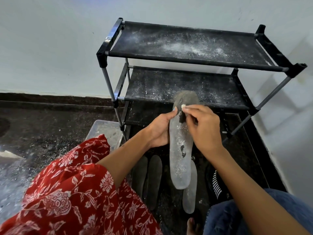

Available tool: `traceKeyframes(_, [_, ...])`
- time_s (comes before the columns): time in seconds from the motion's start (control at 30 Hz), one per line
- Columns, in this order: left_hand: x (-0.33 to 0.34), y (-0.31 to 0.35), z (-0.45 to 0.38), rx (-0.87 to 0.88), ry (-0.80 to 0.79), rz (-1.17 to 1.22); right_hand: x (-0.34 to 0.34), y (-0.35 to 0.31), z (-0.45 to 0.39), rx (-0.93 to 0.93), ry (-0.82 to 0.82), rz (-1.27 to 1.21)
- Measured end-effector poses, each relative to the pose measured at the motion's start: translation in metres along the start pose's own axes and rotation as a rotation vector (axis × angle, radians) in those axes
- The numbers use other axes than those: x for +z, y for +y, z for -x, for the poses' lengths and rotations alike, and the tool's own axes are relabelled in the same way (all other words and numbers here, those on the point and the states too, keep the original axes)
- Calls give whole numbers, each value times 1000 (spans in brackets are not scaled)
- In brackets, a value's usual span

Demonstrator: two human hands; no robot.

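You have a black shoe rack (186,59) standing against the pale wall (50,48), its top two shelves dusted with white powder (186,46). Just left of the rack's foot sits a clear plastic tub (105,131). In front of the rack, on the dark speckled floor (50,126), lie two dark insoles (150,177) side by side, a pale insole (190,199) and, farthest right, a black shoe with white stripes (216,185).

Fingers of the left grip (159,128) are hidden behind the insole (181,150); the white bit (183,106) pinched by the right grip (203,126) cannot be identified.
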State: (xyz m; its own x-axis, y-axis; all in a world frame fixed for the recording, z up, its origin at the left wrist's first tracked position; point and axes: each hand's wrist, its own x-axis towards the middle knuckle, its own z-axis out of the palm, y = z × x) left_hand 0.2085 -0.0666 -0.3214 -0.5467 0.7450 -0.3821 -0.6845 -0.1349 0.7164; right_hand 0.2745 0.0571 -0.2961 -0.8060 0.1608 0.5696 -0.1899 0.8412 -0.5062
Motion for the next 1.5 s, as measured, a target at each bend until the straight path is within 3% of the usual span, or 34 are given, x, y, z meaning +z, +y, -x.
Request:
traceKeyframes(0.2, [-5, -1, -2, -19, -4, 32, 5, -5, 8, -105, -186, -42])
traceKeyframes(0.4, [-3, -2, -1, 0, -61, 46, 4, -3, 3, -27, 55, -43])
traceKeyframes(0.6, [-5, -3, -2, -22, -44, 34, 9, -7, 9, -86, -161, -58])
traceKeyframes(0.8, [-10, -3, -3, -23, -3, 85, 8, -12, 10, -80, -261, -171])
traceKeyframes(1.0, [-6, -3, -3, -19, -79, 68, 9, -8, 8, -36, -33, -116])
traceKeyframes(1.3, [-11, 0, -5, 21, 38, 121, 14, -19, 19, -127, -278, -136])
traceKeyframes(1.5, [-9, 1, -2, 33, -6, 59, 4, -3, 7, -44, -11, -50])
